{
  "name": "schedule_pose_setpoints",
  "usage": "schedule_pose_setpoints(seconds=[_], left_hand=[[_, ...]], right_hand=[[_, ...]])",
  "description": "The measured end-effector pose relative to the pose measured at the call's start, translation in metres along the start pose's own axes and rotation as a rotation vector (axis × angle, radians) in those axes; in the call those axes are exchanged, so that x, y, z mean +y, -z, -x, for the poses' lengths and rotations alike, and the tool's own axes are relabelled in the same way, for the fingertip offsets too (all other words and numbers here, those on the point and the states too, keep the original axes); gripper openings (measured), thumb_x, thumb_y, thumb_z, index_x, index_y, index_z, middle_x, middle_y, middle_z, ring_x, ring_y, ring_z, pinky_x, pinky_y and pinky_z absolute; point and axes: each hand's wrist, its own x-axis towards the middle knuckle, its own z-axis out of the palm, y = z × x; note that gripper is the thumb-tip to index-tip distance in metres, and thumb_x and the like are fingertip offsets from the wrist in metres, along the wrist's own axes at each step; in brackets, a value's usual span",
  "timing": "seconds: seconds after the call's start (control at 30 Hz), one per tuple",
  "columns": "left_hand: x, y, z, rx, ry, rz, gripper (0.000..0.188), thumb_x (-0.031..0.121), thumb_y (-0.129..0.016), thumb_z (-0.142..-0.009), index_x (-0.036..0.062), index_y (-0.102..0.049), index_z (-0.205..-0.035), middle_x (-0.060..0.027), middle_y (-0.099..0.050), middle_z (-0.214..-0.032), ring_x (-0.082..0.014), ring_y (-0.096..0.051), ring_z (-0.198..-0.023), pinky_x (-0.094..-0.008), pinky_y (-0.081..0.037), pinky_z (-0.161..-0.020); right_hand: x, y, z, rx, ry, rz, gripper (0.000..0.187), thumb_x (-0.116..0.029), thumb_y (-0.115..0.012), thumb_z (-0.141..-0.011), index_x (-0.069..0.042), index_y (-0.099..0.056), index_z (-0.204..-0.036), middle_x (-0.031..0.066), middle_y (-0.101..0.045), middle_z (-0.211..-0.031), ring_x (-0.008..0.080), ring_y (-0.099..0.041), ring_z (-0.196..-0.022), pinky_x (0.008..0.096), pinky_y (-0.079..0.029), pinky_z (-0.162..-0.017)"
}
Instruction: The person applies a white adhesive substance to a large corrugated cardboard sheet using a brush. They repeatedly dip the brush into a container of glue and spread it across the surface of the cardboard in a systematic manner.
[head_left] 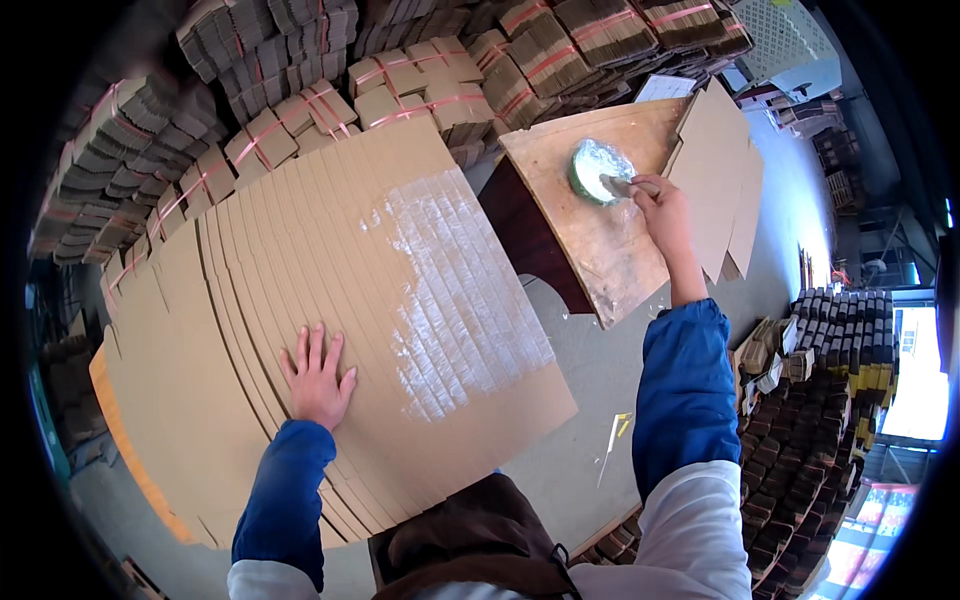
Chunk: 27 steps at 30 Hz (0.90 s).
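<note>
My left hand [318,380] lies flat, fingers spread, on a fan of overlapping brown cardboard sheets [270,260]. A wet, whitish coat of paste [455,290] covers the exposed strips at the right part of the fan. My right hand [662,205] is closed around the handle of a brush [617,187], reaching over a wooden board. The brush's head is down in a green-rimmed bowl [580,180] of white paste, wrapped in clear film, so its bristles are hidden.
The bowl stands on a stained wooden board [565,235] with dark cloth at its side. More cardboard sheets [715,180] lie at the board's right edge. Strapped cardboard bundles [430,85] line the back; dark stacks [800,450] stand right. An orange edge [130,460] shows beneath the fan.
</note>
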Motion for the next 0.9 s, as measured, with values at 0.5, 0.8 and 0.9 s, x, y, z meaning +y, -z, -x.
schedule_pose_setpoints(seconds=[0.5, 0.8, 0.9], left_hand=[[-0.001, -0.004, -0.002, -0.007, 0.006, -0.052, 0.068, 0.036, -0.065, -0.086, 0.0175, -0.044, -0.148, -0.0117, -0.027, -0.161, -0.0370, -0.022, -0.149, -0.0671, -0.015, -0.115], [-0.003, -0.005, -0.003, -0.015, 0.005, -0.059, 0.068, 0.036, -0.065, -0.086, 0.0165, -0.044, -0.147, -0.0130, -0.028, -0.161, -0.0382, -0.022, -0.148, -0.0667, -0.014, -0.115], [-0.004, -0.005, -0.001, -0.015, 0.007, -0.067, 0.068, 0.036, -0.066, -0.086, 0.0163, -0.044, -0.147, -0.0132, -0.028, -0.161, -0.0384, -0.022, -0.148, -0.0667, -0.014, -0.115]], right_hand=[[0.069, -0.046, -0.051, -0.272, 0.138, 0.076, 0.019, -0.016, -0.070, -0.086, -0.009, -0.074, -0.103, 0.0182, -0.068, -0.089, 0.0343, -0.067, -0.082, 0.0397, -0.052, -0.078], [0.080, -0.028, -0.056, -0.354, -0.080, -0.306, 0.020, -0.014, -0.069, -0.089, -0.005, -0.072, -0.106, 0.0036, -0.064, -0.070, 0.0100, -0.062, -0.065, 0.0276, -0.046, -0.060], [0.079, -0.019, -0.058, -0.377, -0.266, -0.504, 0.019, -0.015, -0.068, -0.093, -0.004, -0.070, -0.109, 0.0000, -0.067, -0.077, 0.0070, -0.062, -0.067, 0.0236, -0.046, -0.060]])
